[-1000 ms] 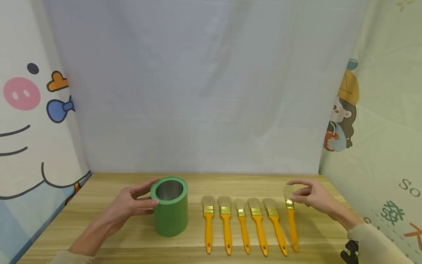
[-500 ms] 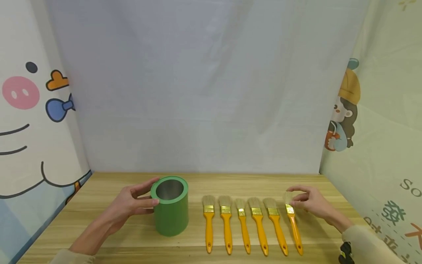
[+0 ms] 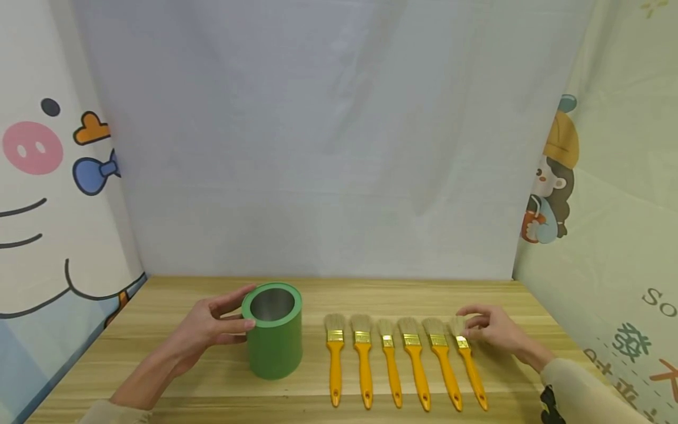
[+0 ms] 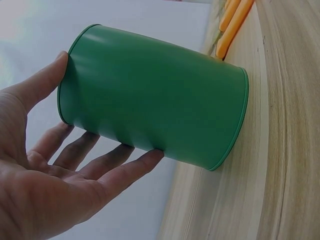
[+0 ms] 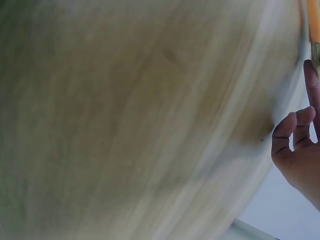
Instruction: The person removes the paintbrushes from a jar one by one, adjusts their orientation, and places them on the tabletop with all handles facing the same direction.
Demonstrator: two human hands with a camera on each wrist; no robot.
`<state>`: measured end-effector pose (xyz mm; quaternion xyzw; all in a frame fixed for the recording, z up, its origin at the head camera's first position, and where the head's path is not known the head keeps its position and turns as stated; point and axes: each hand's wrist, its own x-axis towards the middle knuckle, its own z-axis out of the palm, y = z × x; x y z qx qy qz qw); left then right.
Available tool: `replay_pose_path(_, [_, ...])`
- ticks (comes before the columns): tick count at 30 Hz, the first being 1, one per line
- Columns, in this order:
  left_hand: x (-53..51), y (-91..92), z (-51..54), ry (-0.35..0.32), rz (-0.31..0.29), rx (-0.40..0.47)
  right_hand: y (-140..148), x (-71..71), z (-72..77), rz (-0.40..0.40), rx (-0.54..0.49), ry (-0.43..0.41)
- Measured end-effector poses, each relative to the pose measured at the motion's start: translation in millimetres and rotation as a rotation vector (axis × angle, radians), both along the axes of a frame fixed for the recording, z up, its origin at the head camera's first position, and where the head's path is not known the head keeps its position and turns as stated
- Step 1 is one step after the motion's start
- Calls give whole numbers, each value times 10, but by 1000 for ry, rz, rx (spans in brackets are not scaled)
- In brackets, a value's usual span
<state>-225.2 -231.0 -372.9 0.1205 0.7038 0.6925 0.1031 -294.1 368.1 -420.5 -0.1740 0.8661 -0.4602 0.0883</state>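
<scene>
An upright green can with an open top stands left of centre on the wooden table. My left hand holds it from the left, the thumb at the rim and the fingers along the side of the can in the left wrist view. To the right, several paintbrushes with orange handles lie in a row, bristles away from me. My right hand pinches the rightmost paintbrush by its bristles, and the brush lies on the table. In the right wrist view, only part of the right hand shows at the right edge.
The other paintbrushes, such as the leftmost paintbrush and the neighbouring paintbrush, lie side by side on the wooden table. A pale cloth hangs behind the table, with printed cloths at both sides.
The rightmost paintbrush has tilted, its handle end swinging right and its bristles shifting slightly left and toward me. The right hand has moved down with it. The left hand and can stay put.
</scene>
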Motion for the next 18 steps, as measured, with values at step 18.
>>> replay_pose_path(18, [16,-3,30,-14,13,-17,-7,-22,-48,14,84,129])
